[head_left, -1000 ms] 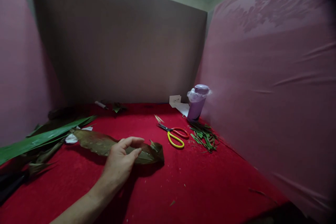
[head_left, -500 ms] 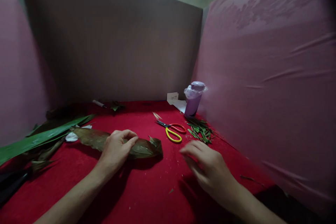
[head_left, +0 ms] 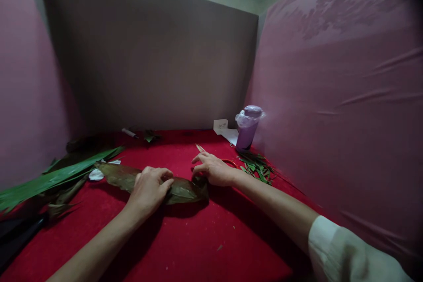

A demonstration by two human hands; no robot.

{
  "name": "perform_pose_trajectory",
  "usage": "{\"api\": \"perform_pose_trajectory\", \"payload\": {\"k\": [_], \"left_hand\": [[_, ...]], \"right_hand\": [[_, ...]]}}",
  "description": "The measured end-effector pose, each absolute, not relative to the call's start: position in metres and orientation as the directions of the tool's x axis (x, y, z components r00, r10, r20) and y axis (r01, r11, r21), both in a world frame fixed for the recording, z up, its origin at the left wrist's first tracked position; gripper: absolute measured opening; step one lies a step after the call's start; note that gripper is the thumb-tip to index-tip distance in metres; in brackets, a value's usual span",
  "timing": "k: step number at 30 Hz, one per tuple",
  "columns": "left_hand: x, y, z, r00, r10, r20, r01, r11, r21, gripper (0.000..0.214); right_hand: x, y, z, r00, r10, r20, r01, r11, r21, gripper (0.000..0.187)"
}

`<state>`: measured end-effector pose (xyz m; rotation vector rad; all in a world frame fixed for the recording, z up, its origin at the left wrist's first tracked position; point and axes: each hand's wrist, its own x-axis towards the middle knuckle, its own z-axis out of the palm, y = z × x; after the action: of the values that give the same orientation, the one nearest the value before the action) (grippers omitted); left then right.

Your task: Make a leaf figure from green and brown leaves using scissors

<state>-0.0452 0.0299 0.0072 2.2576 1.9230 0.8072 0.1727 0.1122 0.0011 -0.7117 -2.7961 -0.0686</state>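
Observation:
A long brownish dried leaf point(head_left: 125, 176) lies across the red cloth. My left hand point(head_left: 149, 188) rests on its middle, fingers curled and pressing it down. My right hand point(head_left: 213, 168) has its fingers bent onto the leaf's folded right end point(head_left: 198, 185), and it covers most of the scissors; only a bit of red handle point(head_left: 231, 162) shows behind it.
Long green leaves point(head_left: 49, 179) pile up at the left. A purple cup point(head_left: 247, 128) wrapped in plastic stands at the back right, with white paper point(head_left: 223, 127) beside it and green leaf trimmings point(head_left: 258, 168) in front. A marker point(head_left: 128, 132) lies near the back wall.
My right hand came in from the lower right and moved left and forward to the leaf's right end, over the scissors. My left hand stayed on the leaf.

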Motion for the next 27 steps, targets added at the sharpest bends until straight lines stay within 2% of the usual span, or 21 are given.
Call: {"api": "perform_pose_trajectory", "payload": {"k": [7, 14, 20, 23, 27], "left_hand": [[-0.044, 0.031, 0.001, 0.13, 0.945, 0.299, 0.936, -0.217, 0.279, 0.025], [-0.044, 0.032, 0.003, 0.161, 0.955, 0.248, 0.946, -0.221, 0.236, 0.028], [-0.047, 0.031, 0.006, 0.237, 0.949, 0.207, 0.946, -0.274, 0.172, 0.027], [-0.046, 0.027, 0.007, 0.314, 0.93, 0.19, 0.934, -0.339, 0.115, 0.023], [-0.043, 0.023, 0.007, 0.343, 0.922, 0.179, 0.933, -0.357, 0.052, 0.022]], "right_hand": [[0.194, 0.09, 0.001, -0.852, 0.447, 0.273, 0.467, 0.884, 0.01, 0.007], [0.211, 0.06, 0.002, -0.869, 0.426, 0.251, 0.446, 0.895, 0.027, 0.005], [0.215, 0.04, -0.001, -0.886, 0.397, 0.24, 0.443, 0.878, 0.183, 0.009], [0.222, 0.03, -0.002, -0.88, 0.383, 0.281, 0.455, 0.849, 0.269, 0.013], [0.234, 0.008, 0.003, -0.871, 0.342, 0.353, 0.455, 0.833, 0.315, 0.019]]}}
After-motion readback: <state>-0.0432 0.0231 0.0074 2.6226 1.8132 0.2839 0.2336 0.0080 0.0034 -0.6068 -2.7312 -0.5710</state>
